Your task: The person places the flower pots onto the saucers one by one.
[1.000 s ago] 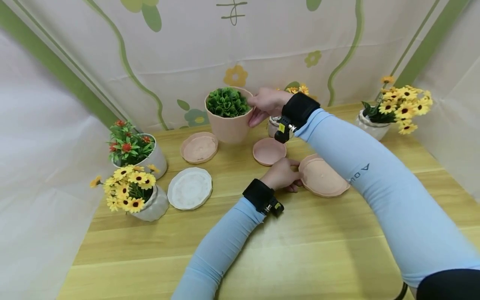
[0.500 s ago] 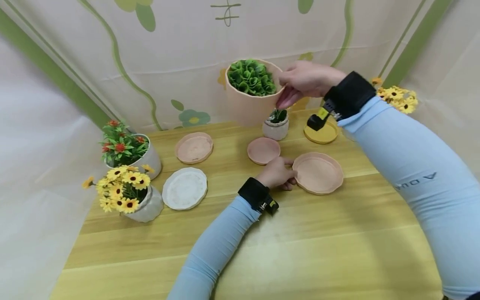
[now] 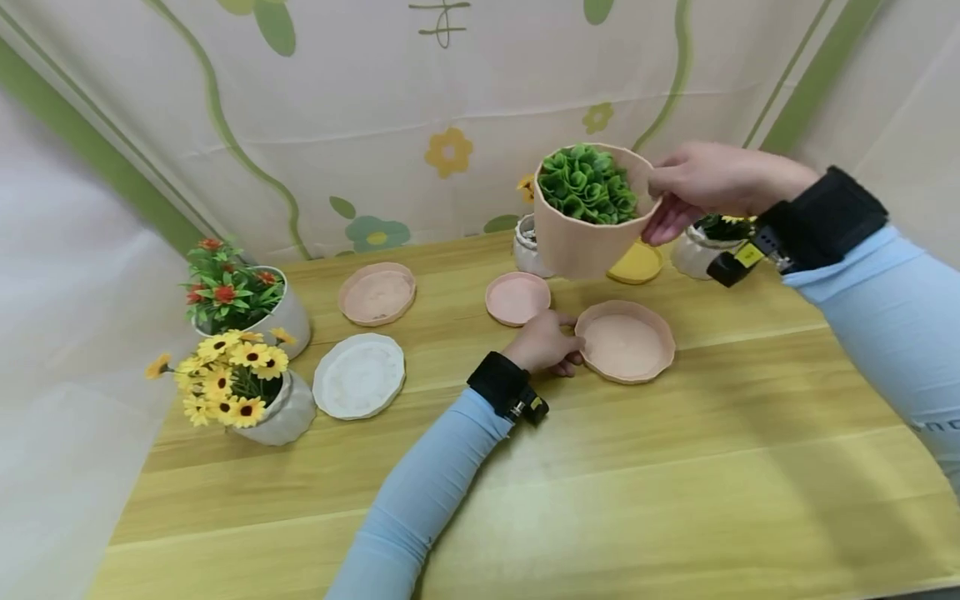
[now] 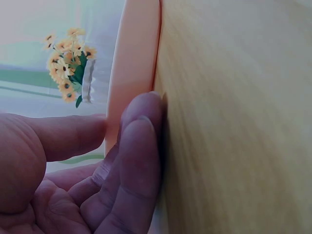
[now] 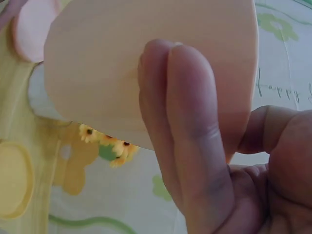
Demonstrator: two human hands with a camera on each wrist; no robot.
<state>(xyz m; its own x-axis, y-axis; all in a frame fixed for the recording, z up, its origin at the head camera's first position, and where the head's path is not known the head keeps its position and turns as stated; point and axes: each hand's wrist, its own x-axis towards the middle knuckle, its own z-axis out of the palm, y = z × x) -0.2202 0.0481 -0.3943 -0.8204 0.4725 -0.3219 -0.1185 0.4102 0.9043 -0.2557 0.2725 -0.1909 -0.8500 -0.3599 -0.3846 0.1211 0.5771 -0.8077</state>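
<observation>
Right-hand grip point(image 3: 712, 185) pinching wall of peach pot point(image 3: 581, 248), holding green plant point(image 3: 588, 187) above desk point(image 3: 637, 483); left-hand grip point(image 3: 542, 342) pinching edge of peach saucer point(image 3: 630, 346).

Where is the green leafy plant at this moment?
The plant is right of centre in the head view, inside the peach pot that the right hand grips.

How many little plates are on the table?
5: white plate and medium peach plate at left, small pink plate in the middle, big peach plate at the left hand, yellow plate partly behind the held pot. Another could be hidden.
</observation>
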